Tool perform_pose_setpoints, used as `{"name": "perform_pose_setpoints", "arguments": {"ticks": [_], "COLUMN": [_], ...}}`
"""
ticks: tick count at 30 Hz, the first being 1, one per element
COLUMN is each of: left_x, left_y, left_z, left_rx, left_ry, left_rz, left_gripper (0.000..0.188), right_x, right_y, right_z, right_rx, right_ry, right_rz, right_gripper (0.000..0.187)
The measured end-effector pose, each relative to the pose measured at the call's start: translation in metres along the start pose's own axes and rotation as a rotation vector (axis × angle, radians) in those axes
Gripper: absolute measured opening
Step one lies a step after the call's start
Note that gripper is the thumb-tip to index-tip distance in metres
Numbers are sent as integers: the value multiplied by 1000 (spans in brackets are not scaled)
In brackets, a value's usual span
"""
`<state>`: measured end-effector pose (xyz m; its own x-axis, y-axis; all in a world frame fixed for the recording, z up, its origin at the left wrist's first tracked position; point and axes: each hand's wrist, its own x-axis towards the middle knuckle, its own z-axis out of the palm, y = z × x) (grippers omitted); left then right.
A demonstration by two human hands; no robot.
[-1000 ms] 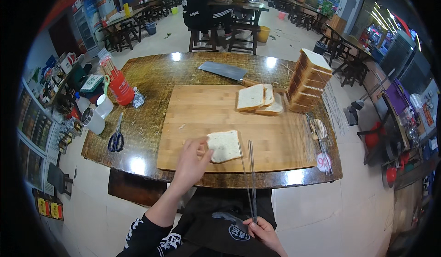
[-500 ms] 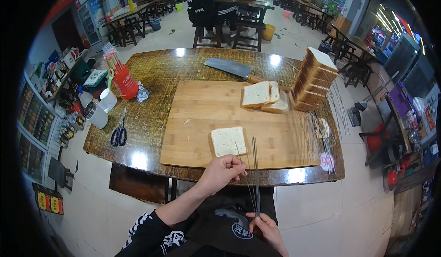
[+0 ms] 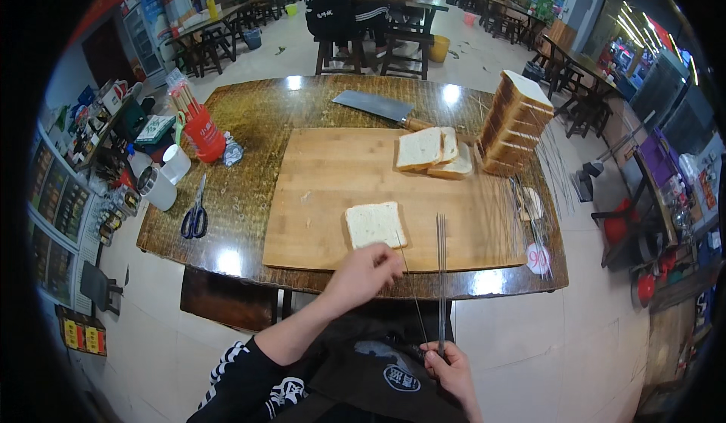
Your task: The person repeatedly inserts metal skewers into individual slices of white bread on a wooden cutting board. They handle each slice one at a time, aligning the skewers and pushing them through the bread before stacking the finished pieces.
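Note:
My right hand [image 3: 452,368], low at the front of my apron, is closed around the lower ends of thin metal skewers [image 3: 442,272]. Most stand upright in a tight bundle. One single skewer [image 3: 417,302] leans away to the left, past the fingertips of my left hand [image 3: 368,272]. That left hand is over the board's near edge with its fingers curled and blurred, so whether it grips the skewer is unclear. Just beyond it a white bread slice [image 3: 372,224] lies flat on the wooden cutting board [image 3: 325,181].
Several bread slices [image 3: 420,149] overlap at the board's far right, beside a tall sliced loaf [image 3: 514,124]. Loose skewers [image 3: 522,219] lie at the right edge. A cleaver [image 3: 372,105] rests behind the board. Scissors [image 3: 195,219] and a red chopstick holder [image 3: 204,136] are left.
My right hand and its skewer bundle have shifted right, away from the single leaning skewer. My left hand has moved slightly up, its fingers now blurred.

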<state>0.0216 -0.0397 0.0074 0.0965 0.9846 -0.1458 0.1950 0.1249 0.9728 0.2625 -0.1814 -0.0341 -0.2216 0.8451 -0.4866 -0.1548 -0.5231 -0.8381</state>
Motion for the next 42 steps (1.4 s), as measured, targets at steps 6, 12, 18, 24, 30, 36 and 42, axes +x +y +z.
{"name": "perform_pose_setpoints", "arguments": {"ticks": [6, 12, 18, 24, 30, 36, 42], "left_x": [53, 44, 34, 40, 45, 45, 45], "left_y": [-9, -11, -17, -13, -18, -18, -19], "left_z": [-44, -41, -32, -30, -31, -32, -33], "left_rx": [703, 793, 857, 776, 780, 772, 792], "left_ry": [363, 187, 294, 219, 177, 166, 160], "left_rz": [640, 408, 358, 360, 335, 344, 359], "left_gripper": [33, 52, 54, 59, 64, 66, 67], "right_x": [-13, -19, -18, -14, -15, -10, 3], "right_y": [5, 15, 15, 15, 8, 11, 0], "right_z": [-10, -12, -10, -9, -6, -8, -6], "right_rx": [19, 12, 35, 29, 50, 10, 60], "right_ry": [8, 35, 53, 39, 30, 22, -16], "right_rz": [48, 71, 59, 35, 80, 85, 91], "right_gripper": [21, 22, 21, 21, 21, 20, 20]}}
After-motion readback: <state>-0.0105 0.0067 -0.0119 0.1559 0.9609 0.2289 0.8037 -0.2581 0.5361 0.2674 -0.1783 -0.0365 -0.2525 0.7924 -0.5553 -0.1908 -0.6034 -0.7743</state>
